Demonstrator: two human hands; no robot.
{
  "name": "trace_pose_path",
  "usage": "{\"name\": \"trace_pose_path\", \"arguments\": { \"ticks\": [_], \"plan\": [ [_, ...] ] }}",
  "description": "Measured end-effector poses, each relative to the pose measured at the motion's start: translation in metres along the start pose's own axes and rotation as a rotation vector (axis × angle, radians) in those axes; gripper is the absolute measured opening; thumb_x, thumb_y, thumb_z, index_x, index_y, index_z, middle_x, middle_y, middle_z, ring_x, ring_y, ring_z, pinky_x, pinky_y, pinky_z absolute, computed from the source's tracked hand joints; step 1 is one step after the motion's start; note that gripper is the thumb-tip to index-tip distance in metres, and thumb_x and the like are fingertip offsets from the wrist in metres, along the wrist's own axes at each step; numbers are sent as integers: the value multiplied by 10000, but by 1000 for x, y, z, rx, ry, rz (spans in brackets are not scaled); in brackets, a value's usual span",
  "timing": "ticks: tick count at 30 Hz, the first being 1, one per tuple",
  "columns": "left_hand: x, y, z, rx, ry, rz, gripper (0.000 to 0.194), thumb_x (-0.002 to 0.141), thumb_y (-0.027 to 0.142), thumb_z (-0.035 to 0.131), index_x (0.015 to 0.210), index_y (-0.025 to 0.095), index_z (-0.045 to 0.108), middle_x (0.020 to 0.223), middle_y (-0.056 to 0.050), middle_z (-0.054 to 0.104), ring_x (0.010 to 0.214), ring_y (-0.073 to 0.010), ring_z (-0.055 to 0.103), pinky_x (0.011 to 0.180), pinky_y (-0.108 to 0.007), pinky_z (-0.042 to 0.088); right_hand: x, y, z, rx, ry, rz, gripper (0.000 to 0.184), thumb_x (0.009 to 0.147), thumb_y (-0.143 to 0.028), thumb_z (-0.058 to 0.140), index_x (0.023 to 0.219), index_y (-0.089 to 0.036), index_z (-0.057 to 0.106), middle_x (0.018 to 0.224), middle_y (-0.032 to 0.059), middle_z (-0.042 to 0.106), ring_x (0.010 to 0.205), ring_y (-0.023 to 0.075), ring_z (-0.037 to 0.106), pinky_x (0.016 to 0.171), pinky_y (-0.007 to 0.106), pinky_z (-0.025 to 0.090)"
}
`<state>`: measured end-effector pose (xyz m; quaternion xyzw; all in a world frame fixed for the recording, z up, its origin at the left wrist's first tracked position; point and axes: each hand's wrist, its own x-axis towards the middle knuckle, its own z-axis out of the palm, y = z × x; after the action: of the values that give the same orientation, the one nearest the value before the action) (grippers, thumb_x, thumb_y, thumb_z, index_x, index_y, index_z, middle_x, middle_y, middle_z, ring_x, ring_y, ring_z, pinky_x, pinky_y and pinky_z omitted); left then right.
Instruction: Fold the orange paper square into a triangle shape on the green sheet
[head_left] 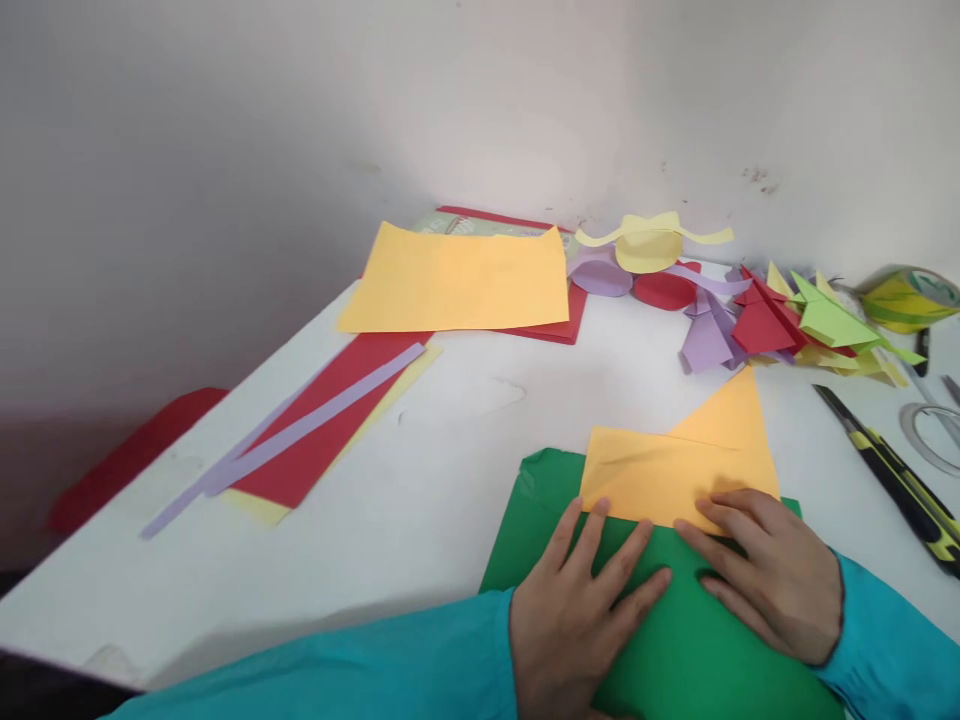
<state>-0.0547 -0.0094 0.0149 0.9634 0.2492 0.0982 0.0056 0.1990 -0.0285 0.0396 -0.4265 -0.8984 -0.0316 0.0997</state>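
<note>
Grip: L hand [574, 620], fingers spread wide, tips at near edge of folded orange paper [652, 480]; R hand [784, 575], fingers a bit apart, laid flat on same paper, near R part. Both hold it down rather than pinch. Paper sits over far end of green sheet [544, 550], w/ pointed flap out to far R, onto white table [450, 440]. Sleeves [390, 665] turquoise. L side: red sheet [322, 445], w/ 2 purple strips [315, 419] slantwise across & alongside, yellow sheet [262, 508] partly under. Far ctr.: orange sheet [457, 285], far corners raised, red paper [575, 318] beneath. Far R: oval pcs [649, 250], yellow, purple & red; next to them, pile of folded pcs [761, 320], asst. colors; then yellow tape roll [889, 305]. R: cutter [892, 485], blk./yellow, blade end toward far L; clear ring [908, 430] just beside, cut by frame edge.
</note>
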Motion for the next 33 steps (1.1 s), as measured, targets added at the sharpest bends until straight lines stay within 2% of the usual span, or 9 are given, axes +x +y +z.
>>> {"name": "trace_pose_path", "arguments": {
  "ticks": [3,6,10,14,18,25,30,33],
  "plan": [
    [2,-3,-1,-2,-10,27,941,668,877,333,1410,300,376,1523,-51,264,1239,-455,338,1013,-607,205,7,-7,-3,-36,-18,28,429,857,-417,538,1238,-225,585,1077,134,597,996,279,527,847,489,475],
    [4,-5,-3,-10,1,35,940,671,874,319,1412,297,375,1523,-31,267,1226,-446,343,1019,-576,198,12,-12,-3,-54,-29,64,499,829,-481,570,1262,-234,563,1064,123,595,950,272,519,838,482,468],
    [6,-3,-3,-12,23,53,890,739,827,289,1388,231,417,1468,-83,365,1266,-397,325,1048,-521,181,13,-18,3,-53,39,117,442,840,-466,564,1229,-256,585,1007,103,605,944,263,519,862,484,444],
    [7,1,3,22,37,138,904,793,783,267,1392,115,380,1384,-192,448,1314,-336,310,1045,-440,248,15,-26,6,-96,134,138,360,881,-443,511,1142,-227,634,994,100,625,994,260,537,948,500,371],
    [10,0,1,41,85,175,891,824,752,230,1343,54,425,1334,-222,489,1275,-339,379,1042,-432,272,18,-34,4,-143,135,151,300,905,-353,491,1108,-197,647,946,80,644,909,227,574,878,430,387],
    [7,-1,-12,148,52,135,749,880,630,308,1346,56,428,1282,-222,545,1192,-340,494,1041,-439,270,27,-39,0,-149,155,146,286,915,-203,413,1033,-165,670,830,57,654,834,216,558,846,419,384],
    [0,2,-11,222,67,41,834,861,694,251,1382,54,370,1221,-237,583,1150,-362,524,1011,-475,290,28,-39,-2,-131,154,136,271,893,-171,434,1010,-172,678,796,48,644,826,213,553,866,425,391],
    [-3,3,-11,245,62,16,773,885,624,304,1399,48,338,1219,-239,583,1146,-355,529,1005,-474,299,27,-39,-1,-123,160,138,265,890,-172,440,1007,-186,678,803,49,642,833,211,557,873,429,395]
  ]
}}
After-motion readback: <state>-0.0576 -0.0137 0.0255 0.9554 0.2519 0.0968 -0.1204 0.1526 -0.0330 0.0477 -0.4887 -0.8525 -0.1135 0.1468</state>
